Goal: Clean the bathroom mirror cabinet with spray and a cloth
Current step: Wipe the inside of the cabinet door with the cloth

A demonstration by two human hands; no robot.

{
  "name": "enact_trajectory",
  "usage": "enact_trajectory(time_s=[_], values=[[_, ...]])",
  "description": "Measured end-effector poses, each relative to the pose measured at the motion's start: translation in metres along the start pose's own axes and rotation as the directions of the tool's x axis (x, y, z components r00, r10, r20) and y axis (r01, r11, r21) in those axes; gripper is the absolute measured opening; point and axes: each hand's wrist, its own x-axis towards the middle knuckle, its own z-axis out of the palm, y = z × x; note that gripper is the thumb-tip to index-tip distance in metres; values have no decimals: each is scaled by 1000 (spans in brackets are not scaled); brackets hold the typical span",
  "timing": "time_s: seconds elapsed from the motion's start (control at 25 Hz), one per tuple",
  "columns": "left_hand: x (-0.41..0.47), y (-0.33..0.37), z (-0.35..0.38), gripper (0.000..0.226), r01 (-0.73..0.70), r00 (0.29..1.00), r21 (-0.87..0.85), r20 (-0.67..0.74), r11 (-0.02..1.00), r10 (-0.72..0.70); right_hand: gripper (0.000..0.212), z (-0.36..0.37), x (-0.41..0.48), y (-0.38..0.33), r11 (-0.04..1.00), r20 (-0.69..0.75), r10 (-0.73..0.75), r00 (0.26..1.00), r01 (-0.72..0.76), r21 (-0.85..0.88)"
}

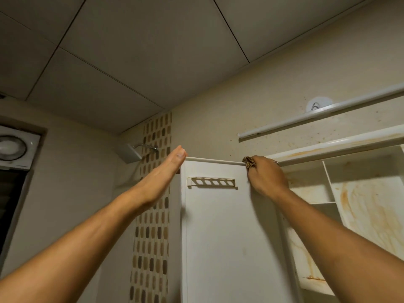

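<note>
Your left hand reaches up, fingers straight and together, touching the top left corner of the cabinet door. Your right hand curls tight around the cloth, pressing it on the door's top edge.

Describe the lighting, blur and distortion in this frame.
Head view: dim, warm yellowish light, no strong glare; the wide-angle lens slightly bows the wall rail; the right hand and cloth look a little soft, the left hand and cabinet door fairly sharp.

forearms: bare | left hand: bare | right hand: thin silvery ring on one finger
</note>
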Motion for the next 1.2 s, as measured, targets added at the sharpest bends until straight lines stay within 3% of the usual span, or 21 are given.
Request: enact_trajectory(time_s=[0.08, 0.24, 0.32, 0.44, 0.64, 0.88, 1.2], values=[[-3, 3, -3, 98, 30, 999, -28, 25, 999, -29, 29, 3, -10, -34, 996, -6, -54, 999, 55, 75], [-24, -1, -15, 100, 95, 995, -93, 14, 991, -95, 55, 14, -51, -113, 903, -10, -353, 935, 344, 256], [-38, -6, -24, 98, 95, 994, -128, -46, 987, -102, 54, 13, -58, -134, 853, 12, -501, 865, 492, 173], [-62, -8, -38, 74, 82, 991, -138, -96, 987, -96, 54, 16, -61, -135, 716, 117, -684, 720, 694, -80], [-86, -7, -45, 72, 103, 991, -81, -76, 991, -110, 61, 33, -92, -118, 734, 105, -671, 734, 677, -44], [-79, -8, -33, 110, 105, 993, -100, -45, 989, -110, 62, 52, -177, -82, 703, 242, -700, 672, 708, 67], [-112, -4, -8, 91, 149, 989, -71, 6, 986, -149, 54, 61, -272, -44, 569, 358, -776, 519, 821, 43]])
